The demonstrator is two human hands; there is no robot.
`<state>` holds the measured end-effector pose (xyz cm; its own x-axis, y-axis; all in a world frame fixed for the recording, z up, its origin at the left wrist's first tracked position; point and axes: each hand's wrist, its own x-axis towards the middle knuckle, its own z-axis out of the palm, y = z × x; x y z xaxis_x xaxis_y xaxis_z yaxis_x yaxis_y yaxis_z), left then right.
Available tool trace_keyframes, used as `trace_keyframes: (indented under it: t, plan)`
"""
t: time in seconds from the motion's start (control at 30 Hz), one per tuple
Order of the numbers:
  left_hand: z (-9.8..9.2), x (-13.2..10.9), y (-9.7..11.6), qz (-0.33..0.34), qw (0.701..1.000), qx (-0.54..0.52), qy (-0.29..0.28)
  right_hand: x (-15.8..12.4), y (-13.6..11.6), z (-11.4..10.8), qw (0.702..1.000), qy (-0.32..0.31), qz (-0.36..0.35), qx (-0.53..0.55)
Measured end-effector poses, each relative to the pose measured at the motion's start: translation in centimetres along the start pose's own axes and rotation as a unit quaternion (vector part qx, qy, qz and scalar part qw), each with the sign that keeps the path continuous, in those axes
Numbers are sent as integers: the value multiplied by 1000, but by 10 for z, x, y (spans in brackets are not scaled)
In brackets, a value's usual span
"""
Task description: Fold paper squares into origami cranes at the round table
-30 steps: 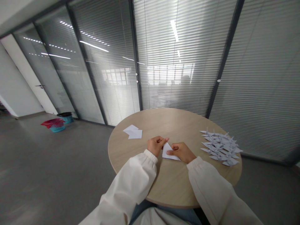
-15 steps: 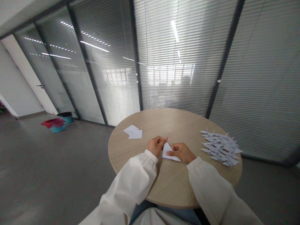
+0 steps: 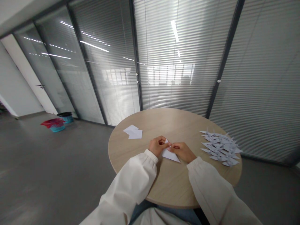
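The left hand (image 3: 155, 146) and the right hand (image 3: 184, 152) both hold a folded white paper (image 3: 171, 156) with pinched fingers, near the middle of the round table (image 3: 173, 184). The fingers hide some of the paper, and the sleeves (image 3: 138, 173) cover bits of the table's near edge. To the left, a bit farther off, flat white papers (image 3: 135, 134) overlap. Lots of pointy folded paper shapes (image 3: 221, 148) crowd the right side. Far left, a red-lined bin (image 3: 55, 124) and a black-lined bin (image 3: 67, 118) stand on the floor. Striped blinds (image 3: 175, 87) hang behind the table.
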<state>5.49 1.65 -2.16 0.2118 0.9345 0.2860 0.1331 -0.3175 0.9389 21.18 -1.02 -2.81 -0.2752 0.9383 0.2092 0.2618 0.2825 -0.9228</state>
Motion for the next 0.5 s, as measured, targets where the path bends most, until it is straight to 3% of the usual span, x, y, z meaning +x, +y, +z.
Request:
trace_keyframes:
  t: [0.3,0.5]
  plan:
    - [0,0,0,14,999,-14,-28,3,7,-7,998,-38,-29,-38]
    - [2,-3,8,24,999,-23,-22,2,6,-8,995,-17,-58,-83]
